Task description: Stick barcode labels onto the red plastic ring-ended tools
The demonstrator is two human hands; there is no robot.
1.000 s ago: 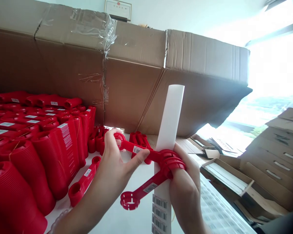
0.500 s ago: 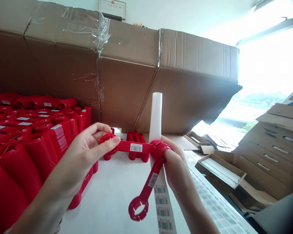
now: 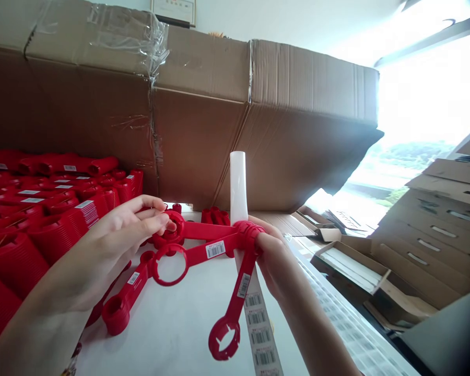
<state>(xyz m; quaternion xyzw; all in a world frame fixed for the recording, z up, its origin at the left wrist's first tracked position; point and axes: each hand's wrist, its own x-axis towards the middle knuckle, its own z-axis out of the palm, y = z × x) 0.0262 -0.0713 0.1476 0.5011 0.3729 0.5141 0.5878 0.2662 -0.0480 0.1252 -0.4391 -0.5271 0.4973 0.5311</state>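
Observation:
My left hand (image 3: 129, 230) is closed, thumb and fingers on the large ring of a red plastic ring-ended piece (image 3: 207, 231) that shows no label on its visible side. My right hand (image 3: 276, 256) grips the gathered small ends of several such pieces. From it fan out a piece with a barcode label (image 3: 215, 249) and another labelled one (image 3: 235, 303), hanging down with its ring lowest. Behind the right hand's fingers runs a strip of barcode labels (image 3: 262, 334), its bare white end (image 3: 238, 180) standing curled above. Exactly how the right fingers hold the strip is hidden.
Bundled red pieces (image 3: 58, 224) crowd the left side. A small labelled stack (image 3: 130, 292) lies on the white table (image 3: 168, 334). Big cardboard boxes (image 3: 196, 141) stand behind. At right are label sheets (image 3: 337, 318) and an open carton of white stock (image 3: 352, 269).
A labelled piece that my left hand held has been let go and now hangs lower from my right hand. My left fingers now hold the ring of the piece behind it.

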